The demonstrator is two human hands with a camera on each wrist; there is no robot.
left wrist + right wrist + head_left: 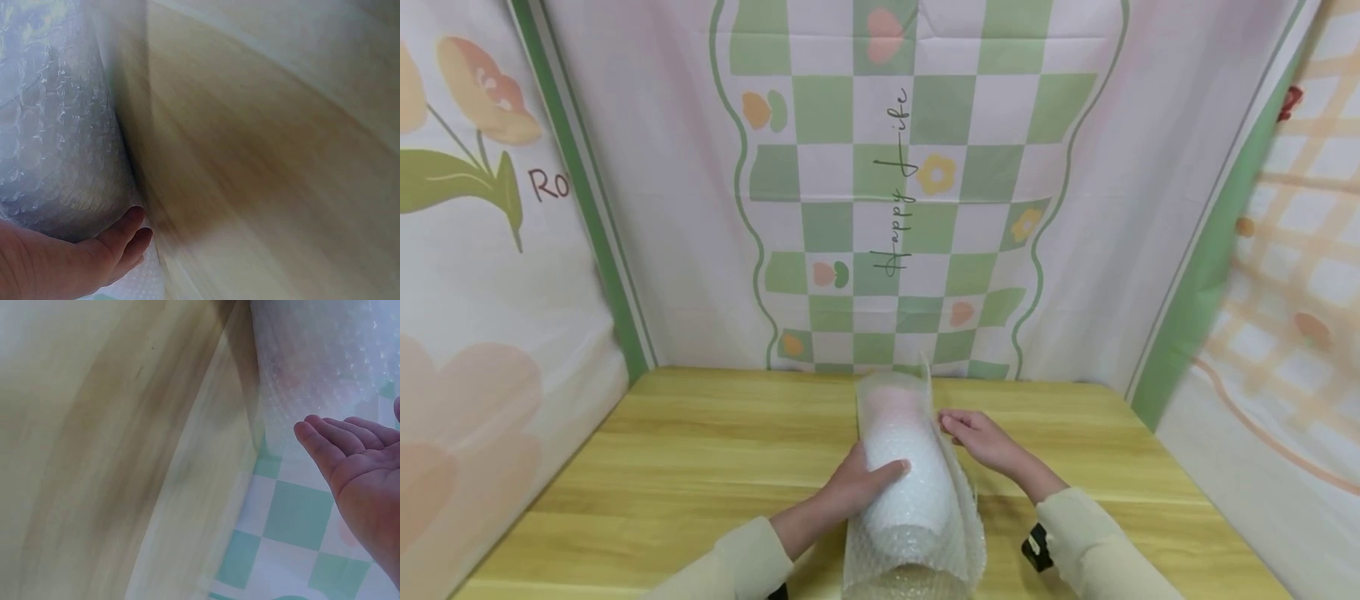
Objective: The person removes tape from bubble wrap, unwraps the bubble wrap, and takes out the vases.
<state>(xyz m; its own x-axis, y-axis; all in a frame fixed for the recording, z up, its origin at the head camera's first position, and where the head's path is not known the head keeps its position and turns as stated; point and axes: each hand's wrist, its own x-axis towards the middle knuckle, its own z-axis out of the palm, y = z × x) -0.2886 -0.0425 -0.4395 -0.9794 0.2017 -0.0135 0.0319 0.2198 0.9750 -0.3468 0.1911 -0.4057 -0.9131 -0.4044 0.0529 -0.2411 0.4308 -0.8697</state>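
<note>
A white, rounded object with a pinkish far end [906,487] lies lengthwise on the table, seen through clear bubble wrap [966,554]. My left hand [859,485] grips it from the left, thumb on top; in the left wrist view the fingers [125,234] bend along the wrap's lower side. A loose flap of wrap stands up along the right side, and the near end gapes like a tube. My right hand [985,437] is beside that flap near the far end. In the right wrist view its fingers [334,437] extend close to the wrap, nothing visible in the palm.
The wood-grain table [715,433] reaches back to a hanging cloth [880,225] with green and white checks. Patterned cloths also hang at left and right. A black band [1037,547] shows under the right sleeve.
</note>
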